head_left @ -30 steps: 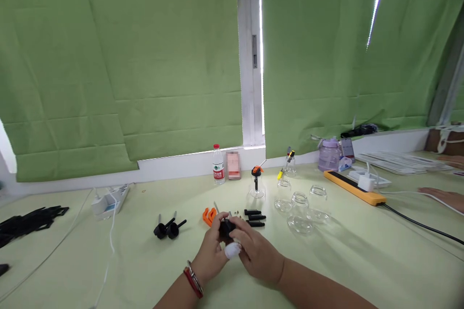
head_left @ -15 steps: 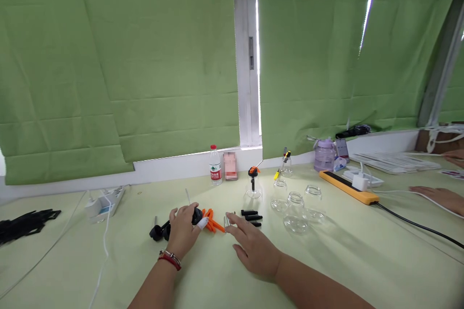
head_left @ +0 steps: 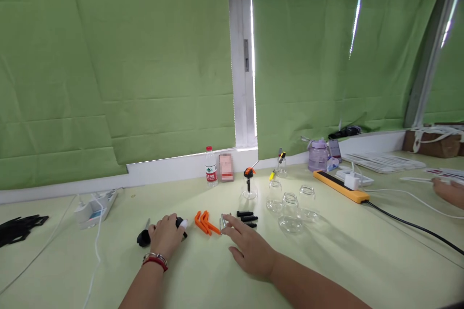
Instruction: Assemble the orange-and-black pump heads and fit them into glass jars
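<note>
My left hand (head_left: 166, 235) rests on the table with its fingers curled over black plastic caps (head_left: 180, 224), partly hidden beneath it. Another black cap with a thin metal tube (head_left: 143, 238) lies just to its left. Between my hands lie several orange lever-like pieces (head_left: 205, 223). My right hand (head_left: 252, 249) has its fingers stretched out, the fingertips touching short silver tubes (head_left: 222, 222). Behind those fingers sit several black ribbed pieces (head_left: 247, 217). Farther back stands a glass jar (head_left: 250, 192) topped with a black and orange head.
Three open glass jars (head_left: 290, 219) stand to the right, with a smaller jar holding yellow-handled tools (head_left: 281, 166) behind. A water bottle (head_left: 211, 169) is at the wall. An orange power strip (head_left: 340, 187) trails a black cable. Another person's hand (head_left: 449, 193) is at far right.
My left hand has moved left, away from the orange pieces, and lower onto the black caps. My right hand stays by the silver tubes. The view has shifted slightly right.
</note>
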Action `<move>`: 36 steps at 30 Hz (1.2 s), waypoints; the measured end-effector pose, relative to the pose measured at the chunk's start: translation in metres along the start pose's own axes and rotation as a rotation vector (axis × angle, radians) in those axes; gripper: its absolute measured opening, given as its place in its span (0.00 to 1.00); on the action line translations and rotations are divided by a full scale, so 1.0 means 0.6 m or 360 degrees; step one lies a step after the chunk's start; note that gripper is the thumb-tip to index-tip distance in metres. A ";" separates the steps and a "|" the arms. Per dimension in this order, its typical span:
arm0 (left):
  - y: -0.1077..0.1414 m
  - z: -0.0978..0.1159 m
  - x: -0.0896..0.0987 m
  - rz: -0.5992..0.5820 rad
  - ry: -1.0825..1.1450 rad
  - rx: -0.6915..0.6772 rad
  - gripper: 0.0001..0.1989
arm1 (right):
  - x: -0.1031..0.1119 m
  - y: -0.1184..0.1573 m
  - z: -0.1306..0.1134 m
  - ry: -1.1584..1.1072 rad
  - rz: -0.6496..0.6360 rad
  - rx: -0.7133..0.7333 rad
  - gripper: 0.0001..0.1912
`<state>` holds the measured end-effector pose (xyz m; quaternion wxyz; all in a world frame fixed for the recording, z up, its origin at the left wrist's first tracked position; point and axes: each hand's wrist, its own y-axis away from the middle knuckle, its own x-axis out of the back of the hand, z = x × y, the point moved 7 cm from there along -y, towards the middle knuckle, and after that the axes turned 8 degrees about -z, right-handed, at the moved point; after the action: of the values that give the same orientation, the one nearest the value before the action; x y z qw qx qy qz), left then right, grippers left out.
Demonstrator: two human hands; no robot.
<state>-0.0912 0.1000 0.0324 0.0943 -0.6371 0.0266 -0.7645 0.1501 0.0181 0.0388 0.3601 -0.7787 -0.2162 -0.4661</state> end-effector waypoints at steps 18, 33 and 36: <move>0.002 -0.006 -0.007 -0.0008 -0.0062 0.0045 0.24 | 0.024 -0.048 0.103 0.0361 0.0044 -0.0414 0.29; 0.021 0.039 0.014 0.0255 0.0014 -0.0131 0.20 | 0.094 -0.127 0.316 0.0486 0.0185 -0.1149 0.22; 0.027 0.052 0.016 0.0299 0.0054 -0.0217 0.20 | 0.098 -0.119 0.307 0.0514 0.0328 -0.1095 0.20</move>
<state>-0.0607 0.0848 0.0448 0.1215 -0.6237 0.1397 -0.7595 0.2349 0.2045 0.0596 0.1526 -0.7882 0.0915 -0.5892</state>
